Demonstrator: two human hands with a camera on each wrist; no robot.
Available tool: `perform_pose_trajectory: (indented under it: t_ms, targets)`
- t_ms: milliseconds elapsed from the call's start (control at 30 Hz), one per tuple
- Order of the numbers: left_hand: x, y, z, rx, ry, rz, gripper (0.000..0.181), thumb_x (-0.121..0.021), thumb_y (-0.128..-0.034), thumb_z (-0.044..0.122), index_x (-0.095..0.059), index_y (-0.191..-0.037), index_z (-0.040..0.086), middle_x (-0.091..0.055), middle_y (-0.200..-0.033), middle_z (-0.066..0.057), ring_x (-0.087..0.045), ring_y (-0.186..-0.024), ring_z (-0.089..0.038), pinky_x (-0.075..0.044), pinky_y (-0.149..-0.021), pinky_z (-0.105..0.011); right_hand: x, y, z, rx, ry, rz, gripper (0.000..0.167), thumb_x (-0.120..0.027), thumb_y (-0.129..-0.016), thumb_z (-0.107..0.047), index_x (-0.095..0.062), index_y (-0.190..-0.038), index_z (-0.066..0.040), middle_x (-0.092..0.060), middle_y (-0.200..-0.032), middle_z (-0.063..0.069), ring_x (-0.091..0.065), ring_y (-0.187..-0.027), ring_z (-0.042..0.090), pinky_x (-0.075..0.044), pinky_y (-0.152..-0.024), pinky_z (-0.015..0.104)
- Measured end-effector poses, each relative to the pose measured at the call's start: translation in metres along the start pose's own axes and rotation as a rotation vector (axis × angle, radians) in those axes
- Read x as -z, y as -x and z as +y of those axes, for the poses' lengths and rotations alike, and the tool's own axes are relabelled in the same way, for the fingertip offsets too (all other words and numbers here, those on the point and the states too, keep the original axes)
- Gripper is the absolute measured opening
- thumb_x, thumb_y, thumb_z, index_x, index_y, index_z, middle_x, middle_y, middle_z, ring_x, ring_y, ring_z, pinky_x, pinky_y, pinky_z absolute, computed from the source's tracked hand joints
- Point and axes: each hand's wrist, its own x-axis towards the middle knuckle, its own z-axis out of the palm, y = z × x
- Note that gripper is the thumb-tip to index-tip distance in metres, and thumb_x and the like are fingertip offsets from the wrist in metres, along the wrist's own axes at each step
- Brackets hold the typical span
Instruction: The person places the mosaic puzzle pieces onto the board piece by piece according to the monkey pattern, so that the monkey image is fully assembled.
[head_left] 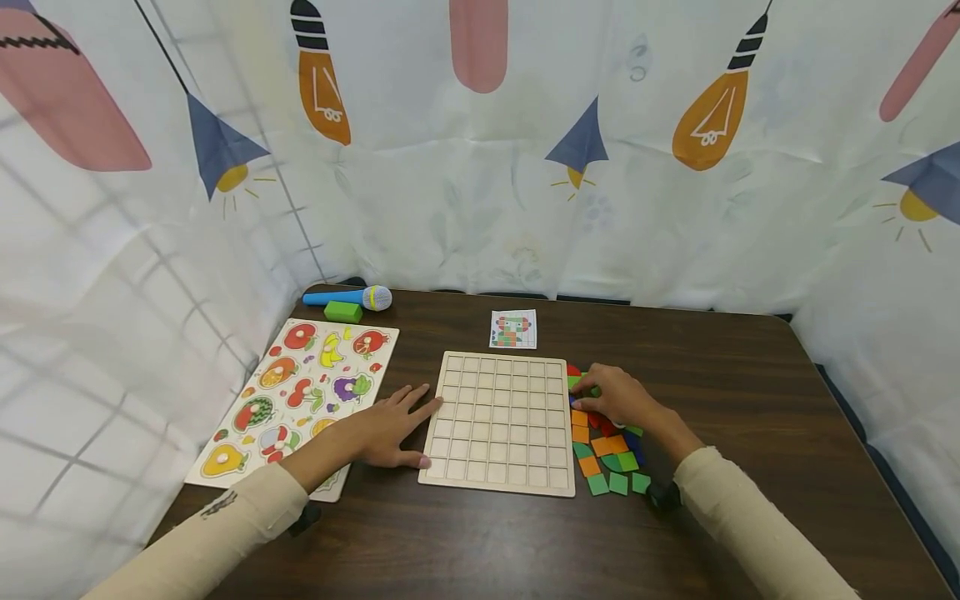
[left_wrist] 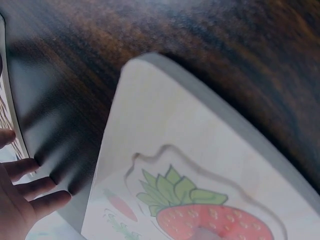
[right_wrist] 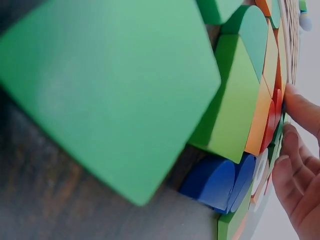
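Observation:
A pale wooden grid board with square cells lies in the middle of the table in the head view. My left hand has its fingers spread, touching the board's left edge. In the left wrist view the fingers of this left hand are straight. My right hand reaches over the coloured blocks beside the board's right edge. Thumb and fingers of the right hand are at the far blocks in the right wrist view; whether they pinch one is hidden. Green, orange, red and blue pieces lie there, the nearest a green block.
A small card with a coloured grid picture lies behind the board. At the left is a fruit puzzle board, partly under my left forearm. Behind it are a blue toy microphone and a green block. Printed curtains surround the table.

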Motion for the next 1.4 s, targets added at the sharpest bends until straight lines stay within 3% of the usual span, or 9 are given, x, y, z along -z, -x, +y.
perform_pose_trajectory:
  t_ms: [367, 567, 700, 867, 1133, 1267, 1400]
  targets:
    - [0.0, 0.001, 0.0, 0.012, 0.005, -0.001, 0.097, -0.062, -0.0882, 0.067, -0.023, -0.161, 0.016, -0.02, -0.165, -0.022, -0.023, -0.149, -0.049, -0.032, -0.113, -0.065, 0.002, 0.001, 0.0, 0.075, 0.072, -0.026, 0.025, -0.074, -0.092, -0.027, -0.078, -0.114, -0.015, -0.056, -0.091, -0.004, -0.047, -0.076, 0.012, -0.041, -0.067, 0.026]
    - [0.0, 0.001, 0.001, 0.016, 0.037, -0.001, 0.098, -0.064, -0.0876, 0.066, -0.023, -0.161, 0.015, -0.019, -0.165, -0.022, -0.022, -0.149, -0.05, -0.032, -0.112, -0.067, 0.002, 0.0, -0.002, 0.073, 0.059, -0.048, 0.019, -0.071, -0.095, -0.024, -0.077, -0.11, -0.016, -0.064, -0.102, -0.002, -0.055, -0.087, 0.014, -0.053, -0.084, 0.038]
    - [0.001, 0.0, 0.001, 0.025, 0.081, -0.003, 0.099, -0.067, -0.0869, 0.064, -0.023, -0.16, 0.013, -0.018, -0.165, -0.023, -0.021, -0.149, -0.051, -0.031, -0.111, -0.069, 0.001, -0.001, -0.003, 0.066, 0.046, -0.079, 0.011, -0.07, -0.096, -0.022, -0.072, -0.106, -0.018, -0.067, -0.106, -0.001, -0.058, -0.092, 0.015, -0.054, -0.092, 0.044]
    - [0.003, 0.0, 0.001, 0.037, 0.115, -0.013, 0.101, -0.07, -0.0859, 0.061, -0.023, -0.16, 0.013, -0.017, -0.165, -0.024, -0.019, -0.149, -0.052, -0.03, -0.111, -0.069, -0.001, -0.001, -0.004, 0.078, 0.051, -0.1, 0.009, -0.068, -0.097, -0.021, -0.067, -0.106, -0.02, -0.066, -0.098, -0.006, -0.058, -0.088, 0.012, -0.053, -0.085, 0.04]
    - [0.004, 0.0, 0.003, 0.034, 0.12, -0.001, 0.101, -0.071, -0.0852, 0.06, -0.023, -0.16, 0.012, -0.017, -0.165, -0.024, -0.019, -0.149, -0.052, -0.03, -0.112, -0.069, -0.001, 0.004, -0.002, 0.073, 0.056, -0.103, 0.023, -0.066, -0.099, -0.02, -0.067, -0.12, -0.012, -0.067, -0.1, -0.004, -0.058, -0.085, 0.01, -0.054, -0.083, 0.037]
    - [0.004, 0.0, 0.004, 0.031, 0.119, 0.004, 0.102, -0.072, -0.0851, 0.06, -0.023, -0.16, 0.011, -0.017, -0.165, -0.025, -0.02, -0.149, -0.052, -0.03, -0.111, -0.069, 0.0, 0.008, -0.001, 0.085, 0.04, -0.081, 0.017, -0.066, -0.098, -0.019, -0.069, -0.114, -0.011, -0.068, -0.102, -0.003, -0.058, -0.086, 0.01, -0.054, -0.083, 0.036]
    - [0.005, 0.001, 0.004, 0.026, 0.12, 0.008, 0.102, -0.072, -0.085, 0.06, -0.024, -0.16, 0.01, -0.018, -0.164, -0.026, -0.02, -0.148, -0.053, -0.03, -0.111, -0.07, 0.001, 0.011, 0.001, 0.107, -0.019, -0.064, 0.008, -0.066, -0.098, -0.018, -0.067, -0.105, -0.015, -0.066, -0.097, -0.005, -0.055, -0.08, 0.009, -0.05, -0.075, 0.029]
